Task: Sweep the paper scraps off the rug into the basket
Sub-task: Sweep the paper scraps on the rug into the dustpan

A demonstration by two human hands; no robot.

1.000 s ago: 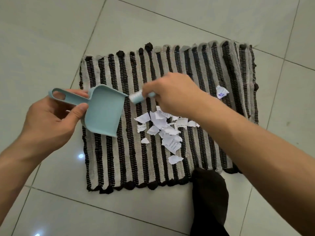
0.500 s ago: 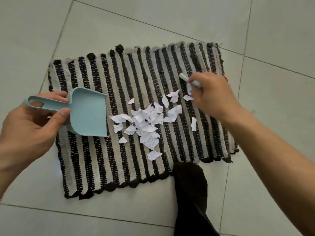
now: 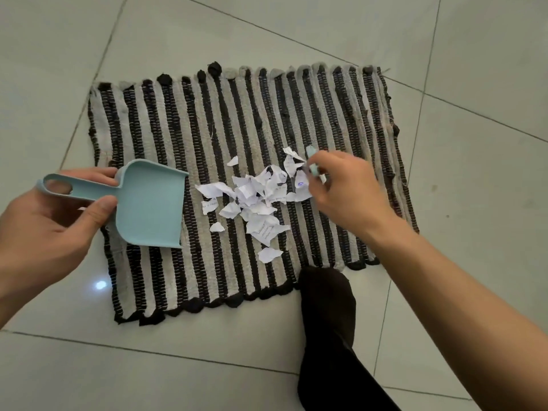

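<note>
A black-and-beige striped rug (image 3: pixel 237 120) lies on the tiled floor. Several white paper scraps (image 3: pixel 255 200) are heaped near its middle. My left hand (image 3: pixel 50 229) grips the handle of a light blue dustpan (image 3: pixel 148 203), whose open mouth rests on the rug just left of the scraps. My right hand (image 3: pixel 350 191) holds a small light blue brush (image 3: pixel 312 163) at the right edge of the heap; its bristles are hidden behind my fingers. No basket is in view.
A foot in a black sock (image 3: pixel 326 295) stands at the rug's near edge, with the dark trouser leg running to the bottom of the frame. Pale floor tiles (image 3: pixel 474 84) surround the rug on all sides.
My right hand has swept the brush from the rug's right side leftward, pushing stray scraps into the heap. The dustpan has stayed left of the scraps.
</note>
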